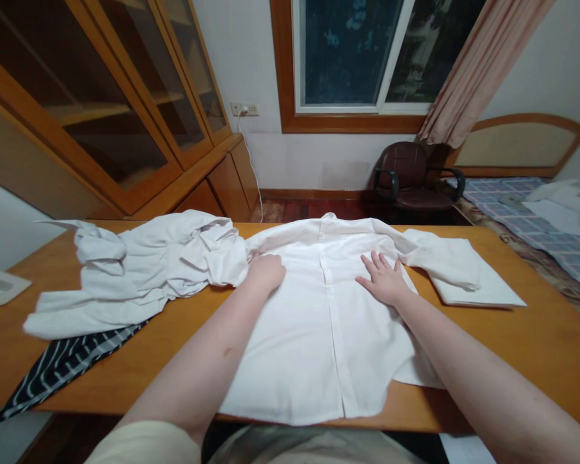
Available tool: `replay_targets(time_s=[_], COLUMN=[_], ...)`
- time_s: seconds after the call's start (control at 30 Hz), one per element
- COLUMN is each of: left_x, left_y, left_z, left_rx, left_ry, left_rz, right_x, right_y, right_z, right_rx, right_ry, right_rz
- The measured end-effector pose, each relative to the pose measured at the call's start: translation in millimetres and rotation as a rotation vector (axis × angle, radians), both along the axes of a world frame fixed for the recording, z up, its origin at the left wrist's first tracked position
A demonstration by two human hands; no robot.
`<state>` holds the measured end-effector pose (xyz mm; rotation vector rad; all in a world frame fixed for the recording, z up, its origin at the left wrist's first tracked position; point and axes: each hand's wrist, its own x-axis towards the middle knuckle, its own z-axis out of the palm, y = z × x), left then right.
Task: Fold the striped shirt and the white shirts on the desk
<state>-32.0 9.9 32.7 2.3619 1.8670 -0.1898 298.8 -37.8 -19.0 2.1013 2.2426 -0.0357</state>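
Note:
A white button-up shirt [319,322] lies spread front-up on the wooden table [512,335], collar at the far edge. My left hand [265,270] rests on the shirt's left shoulder area with its fingers curled under; what they hold, if anything, is hidden. My right hand [381,278] lies flat on the shirt's right chest, fingers spread. The shirt's right sleeve [439,258] stretches out to the right over a folded white cloth.
A crumpled pile of white garments [145,270] lies left of the shirt, over a dark striped cloth [62,367]. A folded white cloth [478,290] sits on the right. Beyond the table stand a brown armchair [410,174], a glass-door cabinet [101,103] and a bed [536,219].

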Motion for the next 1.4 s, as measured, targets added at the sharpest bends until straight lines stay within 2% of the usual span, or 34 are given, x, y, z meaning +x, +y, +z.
replay_targets(time_s=[0.1, 0.17, 0.27, 0.37, 0.47, 0.53, 0.63, 0.7, 0.83, 0.9, 0.97, 1.0, 1.1, 1.2, 1.3, 1.4], left_x=[45.0, 66.4, 78.3, 73.0, 63.4, 59.0, 57.0, 57.8, 59.6, 59.4, 58.3, 57.5, 55.1, 55.5, 57.8, 54.6], left_y=[-12.3, -20.4, -25.3, -22.6, -19.0, -18.2, -18.9, -19.6, -20.7, -22.4, -25.9, -28.6, -39.3, -51.9, -57.7, -40.5], left_z=[-14.1, -30.0, -48.2, -52.3, -49.6, -48.2, -47.8, -47.6, -45.9, -44.7, -44.2, -44.4, -46.5, -45.8, -30.9, 2.3], left_rx=[0.162, 0.181, 0.154, 0.137, 0.123, 0.127, 0.127, 0.121, 0.121, 0.122, 0.12, 0.12, 0.121, 0.113, 0.197, 0.426], left_ry=[-0.154, -0.213, -0.211, -0.205, -0.199, -0.191, -0.177, -0.172, -0.18, -0.187, -0.195, -0.199, -0.211, -0.212, -0.188, -0.16], left_rz=[-0.088, -0.171, -0.211, -0.22, -0.244, -0.242, -0.227, -0.225, -0.231, -0.229, -0.228, -0.231, -0.244, -0.248, -0.192, -0.082], right_x=[-3.1, -4.1, -5.2, -3.6, 5.4, 14.9, 25.0, 21.9, -14.5, -40.8, -64.5, -73.9, -89.4, -90.6, -88.7, -89.2], right_y=[1.1, 1.0, -1.6, -6.7, -12.7, -16.0, -17.0, -13.4, 4.2, 15.0, 24.1, 27.4, 32.0, 31.3, 30.1, 30.2], right_z=[-0.1, 0.5, 2.2, 3.7, 2.7, 0.9, 1.9, 8.3, 29.2, 34.1, 31.0, 26.9, 11.1, 0.8, -2.2, -2.3], right_rx=[0.012, 0.029, 0.065, 0.073, 0.064, 0.065, 0.093, 0.104, 0.094, 0.195, 0.279, 0.274, 0.118, 0.026, 0.038, 0.052], right_ry=[0.006, 0.01, 0.024, 0.062, 0.111, 0.126, 0.105, 0.085, 0.03, 0.067, 0.143, 0.176, 0.216, 0.188, 0.165, 0.16], right_rz=[0.006, 0.017, 0.045, 0.1, 0.179, 0.182, 0.05, -0.063, -0.219, -0.151, -0.053, -0.036, -0.065, -0.06, -0.058, -0.061])
